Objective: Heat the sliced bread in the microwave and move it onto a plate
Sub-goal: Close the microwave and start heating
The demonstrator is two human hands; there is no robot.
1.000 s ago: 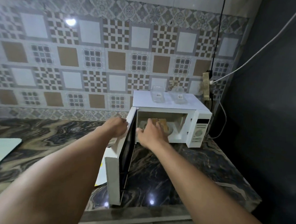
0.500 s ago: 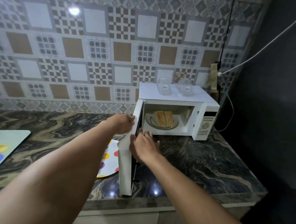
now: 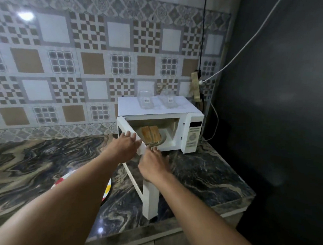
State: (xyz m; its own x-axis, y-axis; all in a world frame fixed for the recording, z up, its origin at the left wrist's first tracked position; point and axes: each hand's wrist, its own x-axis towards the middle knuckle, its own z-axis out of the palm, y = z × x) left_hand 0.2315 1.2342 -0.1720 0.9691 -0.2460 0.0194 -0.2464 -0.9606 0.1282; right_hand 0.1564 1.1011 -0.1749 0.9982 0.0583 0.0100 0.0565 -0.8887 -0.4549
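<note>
The white microwave [image 3: 176, 106] stands at the back right of the counter with its door [image 3: 149, 201] swung out toward me. Inside, two slices of bread [image 3: 150, 134] lie on the glass turntable [image 3: 164, 136]. My left hand [image 3: 126, 145] lies flat on the door's outer face near the hinge, fingers spread. My right hand [image 3: 153, 165] curls over the door's top edge from the inner side. A white plate with coloured dots [image 3: 107, 189] lies on the counter left of the door, mostly hidden under my left forearm.
Two clear plastic containers [image 3: 145, 102] sit on top of the microwave. The control panel [image 3: 193, 133] is on its right side. Cables and a socket strip [image 3: 196, 86] hang at the wall corner. A dark wall [image 3: 280, 110] bounds the marble counter [image 3: 31, 161] on the right.
My right hand came out of the microwave cavity, leaving the bread inside, and moved onto the door. The door has swung partway toward the opening, with my left hand now flat against it.
</note>
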